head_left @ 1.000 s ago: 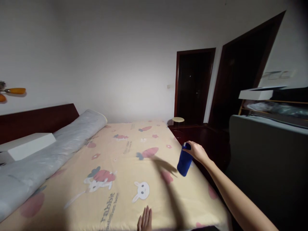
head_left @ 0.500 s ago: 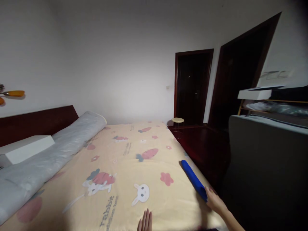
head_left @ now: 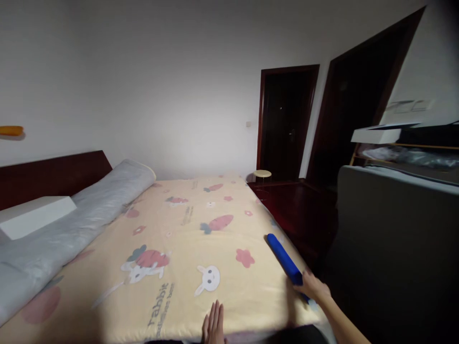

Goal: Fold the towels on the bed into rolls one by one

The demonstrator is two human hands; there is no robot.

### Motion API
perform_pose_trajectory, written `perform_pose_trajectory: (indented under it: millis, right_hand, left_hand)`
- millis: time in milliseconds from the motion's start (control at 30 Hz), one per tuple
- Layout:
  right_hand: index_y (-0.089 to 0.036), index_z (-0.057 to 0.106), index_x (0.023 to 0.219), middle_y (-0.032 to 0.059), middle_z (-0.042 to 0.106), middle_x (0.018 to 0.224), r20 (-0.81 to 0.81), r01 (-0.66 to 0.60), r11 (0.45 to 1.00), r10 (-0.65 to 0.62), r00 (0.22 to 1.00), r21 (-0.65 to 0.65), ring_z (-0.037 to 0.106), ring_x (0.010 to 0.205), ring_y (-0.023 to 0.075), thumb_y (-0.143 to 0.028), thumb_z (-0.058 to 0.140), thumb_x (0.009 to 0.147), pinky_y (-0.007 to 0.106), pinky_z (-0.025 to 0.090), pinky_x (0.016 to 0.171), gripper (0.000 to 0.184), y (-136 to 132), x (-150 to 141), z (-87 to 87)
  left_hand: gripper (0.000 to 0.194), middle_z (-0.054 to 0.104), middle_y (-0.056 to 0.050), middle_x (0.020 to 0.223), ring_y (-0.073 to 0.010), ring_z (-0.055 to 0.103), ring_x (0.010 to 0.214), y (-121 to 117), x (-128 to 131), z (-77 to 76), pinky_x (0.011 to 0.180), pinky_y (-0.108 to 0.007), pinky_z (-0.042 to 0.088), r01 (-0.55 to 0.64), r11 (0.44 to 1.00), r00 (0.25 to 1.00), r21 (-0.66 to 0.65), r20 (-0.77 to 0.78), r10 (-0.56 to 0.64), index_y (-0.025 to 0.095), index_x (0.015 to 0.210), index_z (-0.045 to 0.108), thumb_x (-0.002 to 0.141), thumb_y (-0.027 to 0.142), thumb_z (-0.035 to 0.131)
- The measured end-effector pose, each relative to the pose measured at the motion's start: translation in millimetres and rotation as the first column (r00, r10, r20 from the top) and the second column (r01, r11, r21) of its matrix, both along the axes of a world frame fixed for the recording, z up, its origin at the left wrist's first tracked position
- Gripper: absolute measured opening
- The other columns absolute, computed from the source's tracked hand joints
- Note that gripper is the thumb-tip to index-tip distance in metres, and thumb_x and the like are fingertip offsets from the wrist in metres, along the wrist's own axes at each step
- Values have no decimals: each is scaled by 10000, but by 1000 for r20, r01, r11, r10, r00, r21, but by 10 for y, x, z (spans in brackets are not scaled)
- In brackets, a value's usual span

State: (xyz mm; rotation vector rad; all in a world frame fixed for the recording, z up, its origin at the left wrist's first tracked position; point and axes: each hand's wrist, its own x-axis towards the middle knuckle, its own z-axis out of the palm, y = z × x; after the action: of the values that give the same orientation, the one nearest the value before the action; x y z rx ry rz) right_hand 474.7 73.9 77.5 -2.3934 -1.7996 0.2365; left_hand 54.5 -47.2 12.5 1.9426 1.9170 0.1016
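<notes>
My right hand is closed around the near part of a long blue bar, shaped like a bed brush. The bar lies along the right side of the bed, on a cream sheet printed with rabbits, carrots and flowers. A bit of it shows past my hand on the near side; its underside is hidden. My left hand rests flat at the bed's near edge, fingers stretched out and holding nothing. The printed rabbit head lies just beyond its fingertips.
A grey rolled mattress or quilt lies along the left side, with a white box on it. Behind stands the dark headboard. A dark grey panel rises at right. A round stool stands near the door.
My right hand has shifted slightly left and up in view along with the blue bar. More of my left hand shows at the bed's near edge. The camera view has moved slightly.
</notes>
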Motion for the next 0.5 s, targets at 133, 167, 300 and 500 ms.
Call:
perform_pose_trajectory:
  millis: [133, 167, 300, 500]
  right_hand:
    - [-185, 448, 1384, 193, 511, 1389, 18, -20, 999, 20, 1000, -31, 548, 1224, 340, -436, 439, 763, 489, 454, 957, 670, -17, -57, -28]
    - [-194, 396, 1426, 175, 487, 1420, 16, -29, 998, 30, 999, -47, 528, 1250, 320, -426, 430, 760, 471, 439, 986, 706, -47, -85, -64]
    - [-169, 311, 1478, 182, 474, 1434, 12, -20, 994, 21, 1000, -106, 493, 1281, 328, -445, 440, 707, 485, 398, 1033, 829, -170, -184, -216]
    - [-182, 387, 1447, 175, 476, 1438, 11, -2, 997, 3, 1000, -73, 492, 1284, 315, -480, 497, 643, 442, 397, 1031, 864, -184, -153, -123]
  left_hand:
    - [1056, 57, 51, 1596, -179, 42, 1477, -19, 47, -59, 1216, -407, 66, -19, 999, 1000, 35, -22, 20, 220, 1505, 155, 504, 130, 477]
    - [1050, 55, 54, 1597, -177, 36, 1477, -23, 63, -80, 1217, -405, 60, -32, 998, 999, 48, -39, 34, 219, 1506, 155, 510, 129, 477]
    - [1054, 40, 62, 1596, -168, 19, 1477, -18, 106, -171, 1220, -395, 43, -60, 996, 993, 66, -97, 67, 224, 1506, 156, 509, 116, 479]
    - [1049, 54, 46, 1600, -195, 19, 1480, -17, 107, -192, 1222, -436, 28, -57, 996, 996, 75, -60, 61, 235, 1509, 150, 523, 121, 490]
